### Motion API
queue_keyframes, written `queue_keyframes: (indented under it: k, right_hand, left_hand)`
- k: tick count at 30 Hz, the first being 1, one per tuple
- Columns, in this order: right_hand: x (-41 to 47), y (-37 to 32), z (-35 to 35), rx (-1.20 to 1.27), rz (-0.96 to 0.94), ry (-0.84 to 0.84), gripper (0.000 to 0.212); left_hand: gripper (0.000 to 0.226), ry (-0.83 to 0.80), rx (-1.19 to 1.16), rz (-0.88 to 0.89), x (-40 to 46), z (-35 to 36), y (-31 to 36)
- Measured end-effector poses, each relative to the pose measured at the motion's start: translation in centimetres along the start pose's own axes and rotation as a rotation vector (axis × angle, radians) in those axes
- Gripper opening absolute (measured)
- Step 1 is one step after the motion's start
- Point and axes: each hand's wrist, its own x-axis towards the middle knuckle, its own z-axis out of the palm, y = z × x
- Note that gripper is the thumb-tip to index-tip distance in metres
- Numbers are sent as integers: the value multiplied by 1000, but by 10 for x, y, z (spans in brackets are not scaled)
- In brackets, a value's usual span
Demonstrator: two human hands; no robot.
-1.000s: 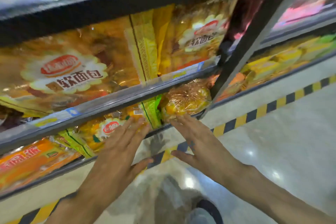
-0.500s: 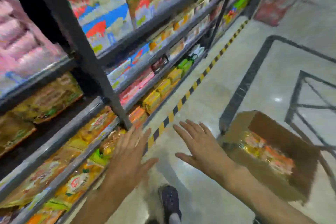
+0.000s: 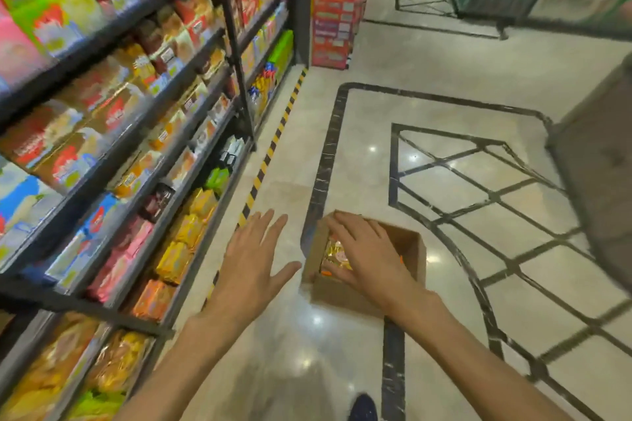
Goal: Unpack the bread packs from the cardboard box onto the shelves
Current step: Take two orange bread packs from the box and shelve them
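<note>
An open cardboard box [image 3: 415, 248] stands on the floor to the right of the shelves. Yellow and orange bread packs [image 3: 334, 255] show inside it. My right hand [image 3: 367, 255] hovers over the box opening with spread fingers and covers most of the packs; it grips nothing that I can see. My left hand [image 3: 254, 258] is open, fingers apart, over the floor just left of the box. Bread packs [image 3: 116, 361] lie on the bottom shelf [image 3: 136, 321] at lower left.
Dark metal shelving full of snack packs runs along the left. A black-and-yellow striped strip [image 3: 270, 150] marks the floor by the shelf base. A red display stack [image 3: 337, 3] stands at the aisle's end. My shoe [image 3: 362, 407] shows at the bottom.
My view has swung from the bottom shelf to the floor and box. Both hands left the shelved packs; the right one has come over the box opening.
</note>
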Motion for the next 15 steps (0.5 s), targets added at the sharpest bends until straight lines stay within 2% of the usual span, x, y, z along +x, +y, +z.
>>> queue_keyframes:
  k: [4,7,15]
  right_hand:
    - [-15,94,-36,-8,79,59,76]
    - [-16,153,-42,44,156,28,79]
    - [13,263,-9,72,316,-12,78]
  left_hand:
    - [82,-1,-26,37,61,21,77]
    - [84,-39,-100,-2,94,40,115]
    - [81,-159,-170,-24,180,102,147]
